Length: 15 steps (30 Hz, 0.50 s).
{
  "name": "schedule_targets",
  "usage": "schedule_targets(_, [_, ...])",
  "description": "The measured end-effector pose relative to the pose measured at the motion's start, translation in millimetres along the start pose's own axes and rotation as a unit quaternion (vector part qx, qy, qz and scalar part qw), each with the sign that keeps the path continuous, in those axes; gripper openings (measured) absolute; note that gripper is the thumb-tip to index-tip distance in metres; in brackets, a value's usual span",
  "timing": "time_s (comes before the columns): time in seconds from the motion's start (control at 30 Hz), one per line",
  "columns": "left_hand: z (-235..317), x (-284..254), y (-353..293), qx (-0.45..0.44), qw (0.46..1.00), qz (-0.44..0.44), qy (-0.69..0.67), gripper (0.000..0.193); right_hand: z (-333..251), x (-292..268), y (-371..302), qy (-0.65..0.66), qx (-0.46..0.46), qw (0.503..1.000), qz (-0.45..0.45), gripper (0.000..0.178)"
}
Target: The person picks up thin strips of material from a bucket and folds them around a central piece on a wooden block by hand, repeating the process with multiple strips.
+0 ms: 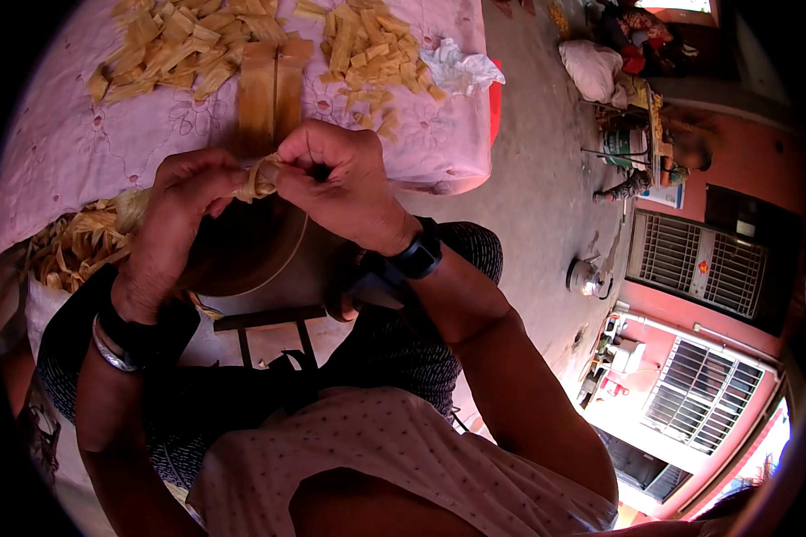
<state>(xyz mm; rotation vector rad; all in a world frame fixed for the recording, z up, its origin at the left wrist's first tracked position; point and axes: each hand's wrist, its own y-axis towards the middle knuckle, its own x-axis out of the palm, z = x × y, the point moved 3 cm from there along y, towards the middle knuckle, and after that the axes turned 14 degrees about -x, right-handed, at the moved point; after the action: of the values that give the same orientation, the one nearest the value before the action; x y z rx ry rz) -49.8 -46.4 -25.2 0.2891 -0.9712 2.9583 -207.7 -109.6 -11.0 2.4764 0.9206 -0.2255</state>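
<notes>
Tan strip (257, 183): bent into a loop, held up over a dark round container (284, 261).
Left hand (188, 183): thumb and fingers clamped on strip's left end.
Right hand (338, 183): fingertips clamped on its right side, just beside left hand.
Brown wooden block (258, 94): on pink cloth (63, 166), just beyond hands.
Tan pieces (175, 45): heaped both sides of block.

A pink cloth with stitched flowers covers the table (72, 174), rucked in places. I see a big loose heap of flat yellowish strips (175, 40) on the left, a smaller pile (372, 49) right of it, a grooved wooden board (258, 103) between, and something white and crumpled (461, 67) near the right edge.
</notes>
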Motion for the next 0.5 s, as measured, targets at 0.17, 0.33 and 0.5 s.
schedule_targets(0.17, [-1.1,-5.3,-2.1,0.029,0.998,0.028,-0.047,0.017,7.8,-28.2,6.6,0.125,0.113,0.977,0.128,0.011])
schedule_targets(0.33, [2.9,-9.3,-3.6,-0.043,0.989,0.006,-0.142,0.015,6.3,-26.7,6.4,0.196,0.094,0.975,0.042,0.014])
schedule_targets(0.5, [-7.9,-8.3,2.7,-0.092,0.964,-0.126,-0.216,0.012,3.6,-4.6,4.1,0.313,0.092,0.945,0.028,0.021])
